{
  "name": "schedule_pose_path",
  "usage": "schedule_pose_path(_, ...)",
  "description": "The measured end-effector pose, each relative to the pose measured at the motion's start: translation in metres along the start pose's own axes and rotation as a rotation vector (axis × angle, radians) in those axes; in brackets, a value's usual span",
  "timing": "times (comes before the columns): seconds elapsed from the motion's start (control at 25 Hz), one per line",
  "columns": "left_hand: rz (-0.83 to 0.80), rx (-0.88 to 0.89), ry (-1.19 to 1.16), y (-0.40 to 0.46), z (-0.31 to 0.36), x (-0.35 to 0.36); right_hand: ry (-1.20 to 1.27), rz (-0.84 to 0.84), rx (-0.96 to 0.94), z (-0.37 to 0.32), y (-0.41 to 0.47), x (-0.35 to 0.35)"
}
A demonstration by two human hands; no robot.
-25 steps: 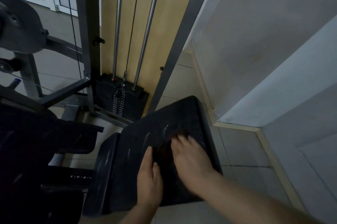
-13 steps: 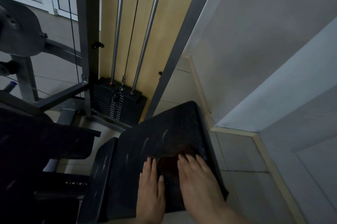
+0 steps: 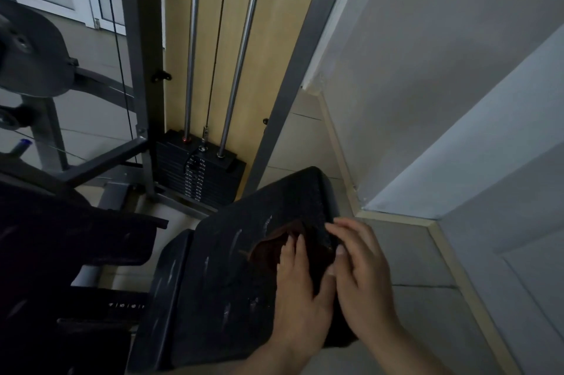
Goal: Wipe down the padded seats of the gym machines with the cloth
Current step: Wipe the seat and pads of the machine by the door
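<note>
Head view, dim light. Black padded seat (image 3: 219, 277) fills the lower middle, its surface textured with pale streaks. A second, narrower pad (image 3: 166, 298) sits just beside its left edge.

Cloth (image 3: 271, 248): dark brownish, lying on the seat's right half, near the far right edge. Only part of it shows; the rest is under the hands or lost against the dark seat.

Left hand (image 3: 300, 292): palm down on the seat, fingers straight and together, fingertips resting on the cloth. Not curled round it.

Right hand (image 3: 361, 271): just beside the left, thumbs nearly touching. Fingers bent loosely at the seat's right edge, fingertips on the edge of the seat. Cannot tell whether they pinch cloth there; everything under them is too dark.

Surroundings: weight stack (image 3: 201, 173) beyond the seat, with two chrome guide rods (image 3: 244, 48) and a thin cable rising from it inside a grey steel frame (image 3: 137, 48). Yellow panel (image 3: 274, 38) behind the rods. Tiled floor (image 3: 406, 255) to the right of the seat, meeting a pale wall (image 3: 427, 54) at a cream skirting strip. More dark machine parts at left, details unclear.
</note>
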State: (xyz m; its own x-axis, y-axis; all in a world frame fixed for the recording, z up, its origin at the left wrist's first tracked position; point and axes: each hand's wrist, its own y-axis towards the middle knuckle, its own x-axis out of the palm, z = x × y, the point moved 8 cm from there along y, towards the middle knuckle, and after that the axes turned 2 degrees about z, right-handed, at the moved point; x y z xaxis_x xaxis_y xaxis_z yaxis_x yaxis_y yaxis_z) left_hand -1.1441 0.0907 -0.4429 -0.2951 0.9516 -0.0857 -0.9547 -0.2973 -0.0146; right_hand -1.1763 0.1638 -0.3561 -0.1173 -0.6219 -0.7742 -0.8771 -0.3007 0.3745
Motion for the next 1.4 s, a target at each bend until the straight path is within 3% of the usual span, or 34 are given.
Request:
schedule_pose_path(0.12, 0.032, 0.016, 0.232, 0.022, -0.004, 0.003, -0.091, -0.182, 0.076, 0.024, -0.008, 0.017)
schedule_pose_path(0.28, 0.053, -0.07, 0.19, 0.106, -0.03, -0.019, -0.084, -0.309, 0.149, 0.035, -0.003, 0.033)
schedule_pose_path(0.4, 0.088, 0.045, 0.178, 0.087, -0.038, -0.023, -0.221, -0.392, 0.168, 0.034, -0.007, 0.047)
schedule_pose_path(0.48, 0.056, 0.193, 0.177, 0.023, -0.043, -0.019, -0.378, -0.377, 0.137, 0.03, -0.008, 0.052)
schedule_pose_path(0.56, -0.01, 0.2, 0.208, -0.017, -0.05, -0.02, -0.502, -0.316, 0.07, 0.029, -0.007, 0.053)
schedule_pose_path(0.72, 0.028, 0.181, 0.396, 0.049, -0.037, -0.017, -0.61, -0.285, 0.041, 0.032, -0.003, 0.057)
schedule_pose_path(0.84, 0.041, 0.07, 0.346, 0.119, -0.041, -0.022, -0.641, -0.275, -0.004, 0.028, 0.015, 0.062)
schedule_pose_path(0.92, 0.041, 0.063, 0.318, 0.121, -0.047, -0.024, -0.635, -0.31, 0.007, 0.028, 0.031, 0.068)
schedule_pose_path(1.08, 0.03, 0.211, 0.285, 0.011, -0.056, -0.034, -0.643, -0.364, 0.046, 0.028, 0.043, 0.075)
schedule_pose_path(1.16, -0.033, 0.197, 0.272, -0.035, -0.06, -0.039, -0.652, -0.358, 0.043, 0.027, 0.04, 0.075)
schedule_pose_path(1.4, 0.022, -0.058, 0.26, 0.119, -0.062, -0.034, -0.626, -0.309, 0.041, 0.026, 0.043, 0.074)
